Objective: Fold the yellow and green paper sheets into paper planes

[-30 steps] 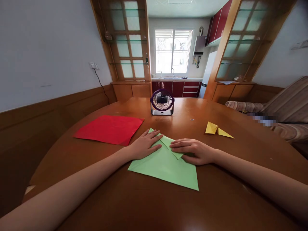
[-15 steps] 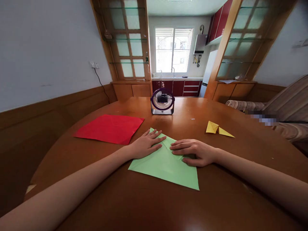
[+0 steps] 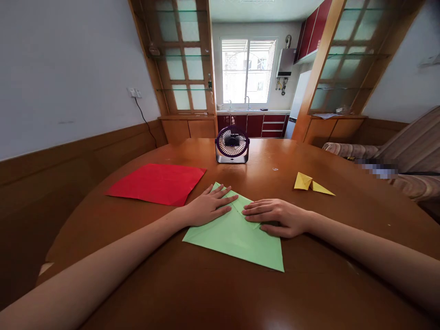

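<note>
Green paper (image 3: pixel 237 238): lies flat on the desk (image 3: pixel 220 293), centre-front, partly folded; top corner turned down into a flap betw. both hands. Far right part hidden under right hand, so exact fold line there can't be made out.
Left hand (image 3: pixel 206 208): open, palm down, fingers spread & flat on the paper's upper left edge; fingertips reach the flap. Not gripping anything.
Right hand (image 3: pixel 277 216): open-ish, fingers straight & together, pressing on the flap from the right; thumb low, near the paper's right edge. Whether thumb pinches the sheet: can't tell, underside hidden.
Gap betw. hands: fingertips nearly meet over the fold, just apart.
Forearms: both bare, run in from the lower corners, cut off by the frame edges.
Red paper (image 3: pixel 156 183): flat sheet, left of green one, near but not touching; near corner close to left wrist.
Yellow paper (image 3: pixel 311 184): small folded piece w. pointed tips, right of centre, well apart from right hand; its shape is hard to read at this size.
Fan (image 3: pixel 232 144): small dark desk fan on a silver base, upright, beyond the green paper, facing the camera; spinning or not – can't tell.
Desk: brown, glossy, rounded edge; near edge cut off at the bottom.
Sofa (image 3: pixel 405 151): striped, far right, partly out of frame; a blurred-out patch sits on it.
Background: kitchen w. window behind wood-framed glass partitions; small items there too small to tell.
</note>
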Action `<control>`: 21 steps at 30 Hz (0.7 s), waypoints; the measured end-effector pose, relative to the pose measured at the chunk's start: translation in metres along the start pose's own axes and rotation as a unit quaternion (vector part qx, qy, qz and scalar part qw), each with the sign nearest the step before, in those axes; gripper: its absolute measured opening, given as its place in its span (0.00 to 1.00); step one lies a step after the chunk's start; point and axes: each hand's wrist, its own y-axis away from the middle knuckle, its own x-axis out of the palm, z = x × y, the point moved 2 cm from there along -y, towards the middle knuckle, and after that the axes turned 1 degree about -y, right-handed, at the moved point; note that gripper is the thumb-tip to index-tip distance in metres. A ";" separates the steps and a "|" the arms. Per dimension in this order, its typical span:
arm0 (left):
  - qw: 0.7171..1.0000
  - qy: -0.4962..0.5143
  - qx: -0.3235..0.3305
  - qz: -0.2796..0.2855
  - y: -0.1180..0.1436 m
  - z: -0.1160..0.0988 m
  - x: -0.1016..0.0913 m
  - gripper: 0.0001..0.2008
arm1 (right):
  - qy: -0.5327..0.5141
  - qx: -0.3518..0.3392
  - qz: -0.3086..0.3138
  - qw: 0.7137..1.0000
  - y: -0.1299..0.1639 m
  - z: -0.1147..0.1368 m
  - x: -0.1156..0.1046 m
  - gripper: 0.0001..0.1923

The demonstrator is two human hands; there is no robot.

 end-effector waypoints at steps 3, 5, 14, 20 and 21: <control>1.000 0.001 0.004 -0.009 0.000 0.000 0.000 0.26 | -0.015 -0.001 -0.005 1.000 0.000 0.000 0.000 0.25; 1.000 -0.001 0.005 -0.014 0.000 0.000 0.000 0.26 | -0.017 -0.003 -0.004 1.000 0.000 0.000 0.000 0.25; 1.000 -0.008 -0.003 -0.010 0.001 -0.002 -0.001 0.27 | -0.011 -0.007 0.006 1.000 -0.001 0.000 0.000 0.25; 1.000 -0.005 0.000 -0.016 0.001 -0.001 -0.001 0.26 | -0.014 -0.014 -0.002 1.000 -0.001 0.000 0.001 0.26; 1.000 -0.004 -0.002 -0.013 0.001 -0.002 -0.001 0.26 | -0.013 -0.016 -0.002 1.000 -0.001 0.000 0.001 0.26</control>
